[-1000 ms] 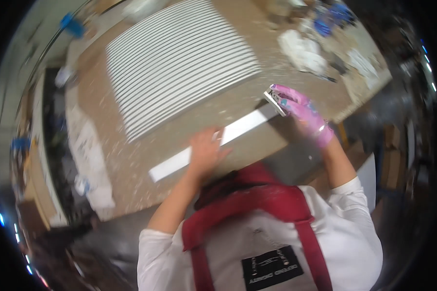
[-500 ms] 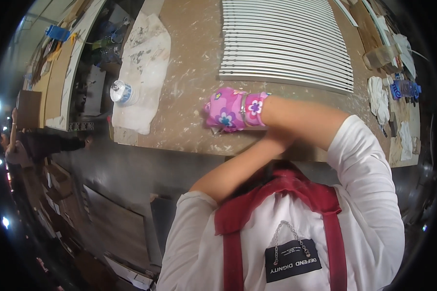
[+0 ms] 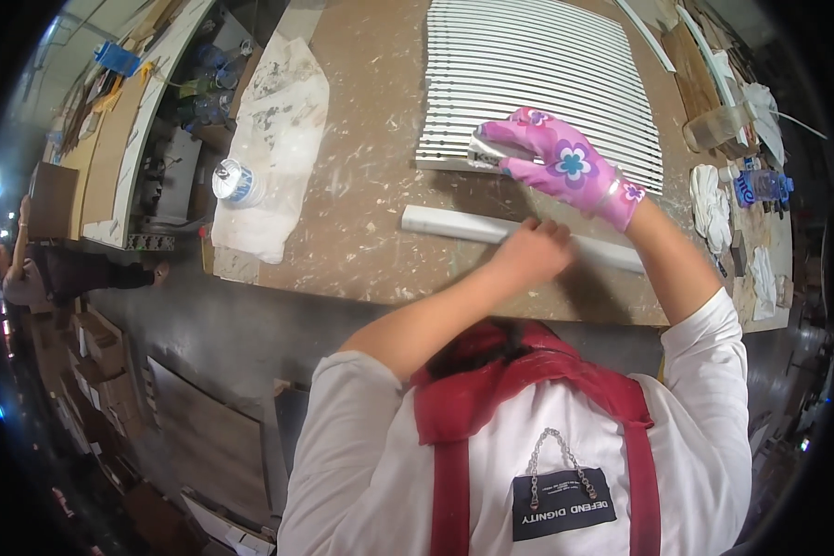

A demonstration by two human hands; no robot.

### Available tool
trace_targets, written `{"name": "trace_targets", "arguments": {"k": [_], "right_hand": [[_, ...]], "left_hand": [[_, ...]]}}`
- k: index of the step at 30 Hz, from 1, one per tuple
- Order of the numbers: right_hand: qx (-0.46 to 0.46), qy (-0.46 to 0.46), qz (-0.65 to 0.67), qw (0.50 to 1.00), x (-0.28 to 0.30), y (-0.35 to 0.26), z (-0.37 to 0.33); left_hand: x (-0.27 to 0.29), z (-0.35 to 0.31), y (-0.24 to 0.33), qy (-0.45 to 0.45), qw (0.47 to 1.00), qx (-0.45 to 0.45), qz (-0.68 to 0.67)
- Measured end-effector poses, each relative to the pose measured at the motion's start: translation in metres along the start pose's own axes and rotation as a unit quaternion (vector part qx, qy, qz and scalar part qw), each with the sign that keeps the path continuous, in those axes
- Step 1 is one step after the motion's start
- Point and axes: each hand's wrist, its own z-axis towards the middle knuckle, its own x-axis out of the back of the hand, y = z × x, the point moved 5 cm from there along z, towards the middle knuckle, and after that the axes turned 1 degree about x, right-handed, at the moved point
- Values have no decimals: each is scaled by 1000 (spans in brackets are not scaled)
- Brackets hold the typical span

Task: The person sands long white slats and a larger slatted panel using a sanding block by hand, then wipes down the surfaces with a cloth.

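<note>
Across the near part of the worktable [image 3: 371,185] lies a long white strip [image 3: 454,224] with a flat face. My bare left hand [image 3: 533,248] has its fingers curled over the middle of it, holding it against the table. My right hand [image 3: 570,165], in a pink glove with flower prints, is raised beyond the strip. Between its thumb and fingers is a small silvery-white piece [image 3: 485,153] with dark marks, whose kind I cannot make out. Just past that hand are many parallel white strips [image 3: 537,74], laid side by side in a row.
At the left, an open can [image 3: 238,185] stands on a stained white cloth [image 3: 283,102]. To the right are white gloves [image 3: 711,204], a blue-labelled plastic bottle [image 3: 760,187] and a clear tub [image 3: 713,128]. Another person [image 3: 51,273] stands at the far left.
My right hand has moved right and away from me, off the strip's left end. My arms no longer cross, and the single strip and my left hand now show.
</note>
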Motion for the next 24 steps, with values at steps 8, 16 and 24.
{"name": "trace_targets", "arguments": {"k": [8,16,24], "right_hand": [[162,-82,-120,976,-107,-2,35],[198,-77,-412,886,-133,-24,77],[201,-135,-307,921,-140,-27,52]], "left_hand": [[-47,-39,9,89,989,57,-104],[-28,-18,5,80,919,155,-353],[-18,-17,4,39,822,233,-519]]}}
